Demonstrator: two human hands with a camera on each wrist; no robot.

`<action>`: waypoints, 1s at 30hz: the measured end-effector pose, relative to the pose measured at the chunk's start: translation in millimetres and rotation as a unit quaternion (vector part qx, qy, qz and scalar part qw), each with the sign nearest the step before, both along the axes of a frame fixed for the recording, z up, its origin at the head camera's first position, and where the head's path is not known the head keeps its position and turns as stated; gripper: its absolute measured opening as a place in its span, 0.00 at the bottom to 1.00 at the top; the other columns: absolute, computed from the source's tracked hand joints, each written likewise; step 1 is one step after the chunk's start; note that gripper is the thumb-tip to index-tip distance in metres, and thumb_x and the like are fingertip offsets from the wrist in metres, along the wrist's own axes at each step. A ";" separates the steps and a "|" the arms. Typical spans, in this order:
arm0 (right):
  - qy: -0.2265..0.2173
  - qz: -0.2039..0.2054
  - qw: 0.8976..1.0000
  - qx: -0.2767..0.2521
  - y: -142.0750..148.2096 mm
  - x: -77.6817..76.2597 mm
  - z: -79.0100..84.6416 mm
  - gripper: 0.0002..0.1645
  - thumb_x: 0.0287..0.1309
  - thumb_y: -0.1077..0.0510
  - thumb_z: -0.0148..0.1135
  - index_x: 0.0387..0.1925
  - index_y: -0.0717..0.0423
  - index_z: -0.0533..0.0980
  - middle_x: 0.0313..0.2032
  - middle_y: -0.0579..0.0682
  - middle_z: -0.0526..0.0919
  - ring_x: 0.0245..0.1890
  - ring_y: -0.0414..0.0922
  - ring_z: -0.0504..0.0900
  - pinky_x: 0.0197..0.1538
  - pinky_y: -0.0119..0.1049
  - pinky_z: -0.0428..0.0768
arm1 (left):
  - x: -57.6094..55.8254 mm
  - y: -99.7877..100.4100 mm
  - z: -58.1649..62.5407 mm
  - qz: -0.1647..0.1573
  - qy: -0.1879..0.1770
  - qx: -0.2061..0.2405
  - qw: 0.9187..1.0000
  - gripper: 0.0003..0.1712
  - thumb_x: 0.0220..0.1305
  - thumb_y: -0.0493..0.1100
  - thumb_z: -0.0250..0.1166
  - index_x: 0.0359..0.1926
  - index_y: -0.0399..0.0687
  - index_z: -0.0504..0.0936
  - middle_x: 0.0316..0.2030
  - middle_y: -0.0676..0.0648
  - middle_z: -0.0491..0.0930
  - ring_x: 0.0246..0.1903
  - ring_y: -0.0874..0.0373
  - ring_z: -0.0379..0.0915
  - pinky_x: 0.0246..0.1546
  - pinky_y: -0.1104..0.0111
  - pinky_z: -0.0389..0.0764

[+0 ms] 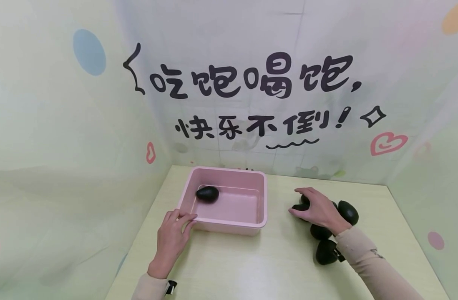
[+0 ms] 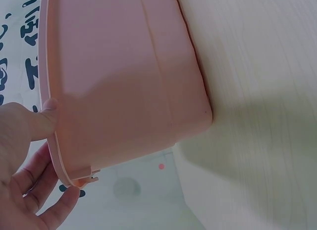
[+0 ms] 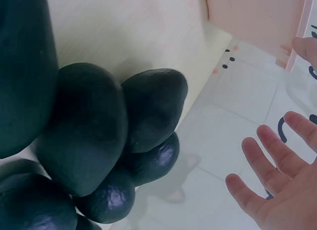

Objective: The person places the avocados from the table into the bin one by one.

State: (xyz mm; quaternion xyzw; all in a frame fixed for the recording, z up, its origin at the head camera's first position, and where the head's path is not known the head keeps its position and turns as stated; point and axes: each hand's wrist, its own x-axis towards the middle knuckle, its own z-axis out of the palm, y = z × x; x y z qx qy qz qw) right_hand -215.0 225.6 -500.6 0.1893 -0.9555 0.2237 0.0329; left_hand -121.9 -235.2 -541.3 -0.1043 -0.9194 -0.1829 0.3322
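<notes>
A pink plastic bin (image 1: pixel 229 227) stands on the table with one dark avocado (image 1: pixel 208 194) lying inside at its left. At the bin's near left corner my left hand (image 1: pixel 172 233) pinches the rim; the left wrist view shows the thumb (image 2: pixel 48 116) on the outer side and the other fingers past the edge. My right hand (image 1: pixel 319 210) is over a cluster of dark avocados (image 1: pixel 348 213) right of the bin, its thumb and fingers spread apart. In the right wrist view the hand's fingers (image 3: pixel 267 160) are extended, apart from the avocados (image 3: pixel 84 131).
Nearest me in the cluster lies one avocado (image 1: pixel 326 252), close to the right wrist. A printed cloth backdrop (image 1: pixel 251 37) stands behind the pale wooden table (image 1: pixel 229 266), and similar cloth walls flank both sides.
</notes>
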 end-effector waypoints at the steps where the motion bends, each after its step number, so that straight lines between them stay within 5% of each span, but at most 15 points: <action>1: -0.002 -0.001 1.000 0.000 1.3 -0.1 -0.8 0.46 0.58 0.35 0.76 0.67 0.60 0.78 0.64 0.62 0.82 0.64 0.62 0.81 0.63 0.63 0.81 | 0.0 0.0 0.0 -0.001 0.001 -0.001 1.000 0.15 0.48 0.39 0.87 0.39 0.53 0.95 0.35 0.50 0.83 0.39 0.47 0.78 0.27 0.59 0.80; 30: -0.026 -0.027 0.999 0.008 27.3 -5.8 -29.8 0.44 0.60 0.37 0.75 0.66 0.62 0.77 0.61 0.65 0.83 0.61 0.64 0.82 0.60 0.64 0.81 | -1.2 -0.4 0.6 -0.002 0.004 -0.005 1.000 0.14 0.48 0.40 0.86 0.39 0.53 0.95 0.35 0.50 0.83 0.39 0.46 0.79 0.28 0.58 0.81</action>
